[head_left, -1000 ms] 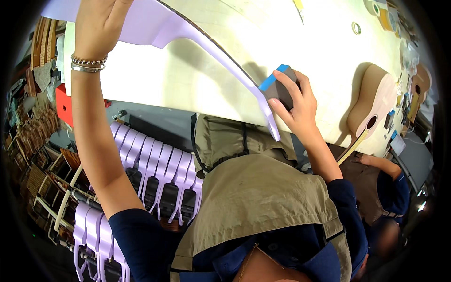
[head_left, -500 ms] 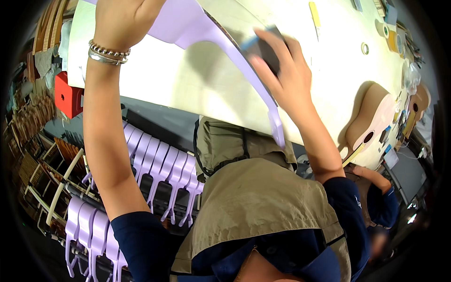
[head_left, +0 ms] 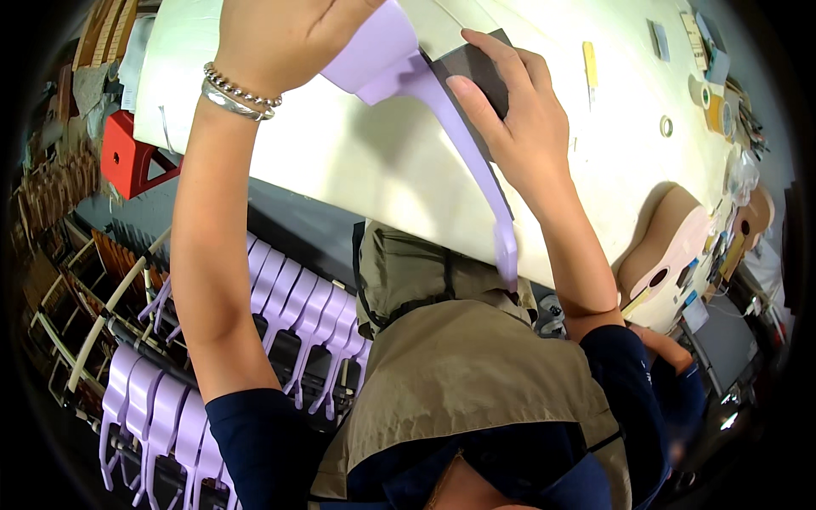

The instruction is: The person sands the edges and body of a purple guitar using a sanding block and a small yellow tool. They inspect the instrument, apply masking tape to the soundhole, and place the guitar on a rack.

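Note:
A lavender ukulele (head_left: 442, 104) is held up on its side over the near edge of the pale table, its neck sloping down toward me and its headstock (head_left: 507, 255) in front of my apron. My left hand (head_left: 293, 38) is closed on the body at the top edge of the picture; its fingertips are out of sight. A dark grey sanding block (head_left: 480, 75) sits in my right hand (head_left: 525, 119), thumb and fingers curled round it. It lies against the dark fretboard face of the neck, close to where the neck joins the body.
A bare-wood small guitar (head_left: 659, 259) lies at the table's right, near tape rolls (head_left: 700, 92) and a yellow-handled tool (head_left: 590, 64). Lavender instruments (head_left: 297, 293) hang in rows on a rack at lower left. A red stool (head_left: 127, 157) stands left. Another person's arm (head_left: 667, 344) shows at right.
My left hand and the ukulele's body have swung to the right, and the headstock sits slightly lower. The sanding block has slid up the neck toward the body. The whole view has shifted slightly.

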### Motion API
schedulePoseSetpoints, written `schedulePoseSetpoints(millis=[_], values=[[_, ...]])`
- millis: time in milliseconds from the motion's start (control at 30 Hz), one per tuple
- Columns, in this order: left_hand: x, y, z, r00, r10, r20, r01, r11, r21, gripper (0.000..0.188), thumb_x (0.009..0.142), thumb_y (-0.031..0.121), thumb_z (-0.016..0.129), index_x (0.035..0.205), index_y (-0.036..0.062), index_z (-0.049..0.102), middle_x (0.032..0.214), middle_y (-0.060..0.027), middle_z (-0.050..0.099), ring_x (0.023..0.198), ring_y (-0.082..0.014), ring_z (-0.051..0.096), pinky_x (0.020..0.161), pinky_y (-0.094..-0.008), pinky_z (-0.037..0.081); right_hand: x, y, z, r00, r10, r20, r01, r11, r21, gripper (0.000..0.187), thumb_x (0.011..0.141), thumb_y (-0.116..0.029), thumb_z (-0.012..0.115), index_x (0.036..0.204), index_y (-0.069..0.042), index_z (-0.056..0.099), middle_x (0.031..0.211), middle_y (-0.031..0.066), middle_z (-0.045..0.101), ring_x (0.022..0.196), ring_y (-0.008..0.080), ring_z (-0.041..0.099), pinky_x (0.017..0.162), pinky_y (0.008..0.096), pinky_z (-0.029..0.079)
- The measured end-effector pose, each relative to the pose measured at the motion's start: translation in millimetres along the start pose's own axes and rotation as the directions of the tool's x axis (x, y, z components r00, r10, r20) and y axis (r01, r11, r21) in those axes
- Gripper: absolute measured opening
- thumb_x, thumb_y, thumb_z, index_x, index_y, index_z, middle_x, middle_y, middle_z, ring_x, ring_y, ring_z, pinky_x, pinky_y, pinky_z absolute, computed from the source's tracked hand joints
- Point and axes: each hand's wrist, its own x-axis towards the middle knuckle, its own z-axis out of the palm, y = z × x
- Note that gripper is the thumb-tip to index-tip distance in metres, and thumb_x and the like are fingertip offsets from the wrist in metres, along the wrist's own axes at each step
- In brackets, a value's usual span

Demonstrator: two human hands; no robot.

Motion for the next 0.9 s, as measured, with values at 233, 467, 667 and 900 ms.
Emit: schedulePoseSetpoints(millis=[233,467,667,900], values=[[-2.1,3.9,1.3,1.000,-0.007,0.008,0.007,1.000,-0.003,0.026,0.085,0.024,0.048,0.076,0.0043,0.063,0.082,-0.0115,0.062,0.083,-0.0289,0.057,0.100,-0.0499,0.025,3.0,-2.5,3.2,1.000,0.017,-0.003,-0.017,1.000,0.004,0.044,0.080,-0.048,0.054,0.115,-0.021,0.054,0.100,0.0172,0.051,0.085,0.0302,0.057,0.071,0.0364,0.047],[-0.6,2.3,2.5,1.000,-0.002,-0.005,0.002,1.000,-0.009,0.025,0.084,0.022,0.047,0.076,0.0046,0.063,0.081,-0.0112,0.062,0.083,-0.0288,0.057,0.100,-0.0493,0.026,5.4,-3.3,2.2,0.998,0.054,0.033,-0.055,0.998,0.040,0.045,0.080,-0.049,0.055,0.115,-0.021,0.054,0.100,0.0172,0.051,0.084,0.0304,0.057,0.072,0.0364,0.047],[-0.2,2.4,-0.7,1.000,-0.025,0.006,0.025,0.999,-0.044,0.028,0.085,0.024,0.046,0.075,0.0047,0.063,0.079,-0.0110,0.061,0.082,-0.0284,0.057,0.100,-0.0490,0.025,5.8,-2.6,-1.6,0.999,0.014,0.040,-0.014,1.000,0.008,0.044,0.080,-0.046,0.055,0.116,-0.020,0.054,0.099,0.0183,0.051,0.084,0.0316,0.057,0.071,0.0370,0.047],[-1.4,4.8,2.1,1.000,-0.023,-0.010,0.023,1.000,-0.003,0.029,0.086,0.025,0.046,0.075,0.0048,0.064,0.080,-0.0107,0.062,0.082,-0.0279,0.058,0.101,-0.0501,0.024,-82.5,32.8,-35.8,0.976,0.124,0.181,-0.127,0.992,0.007,0.042,0.079,-0.042,0.058,0.114,-0.019,0.056,0.099,0.0179,0.052,0.086,0.0324,0.057,0.073,0.0371,0.048]])
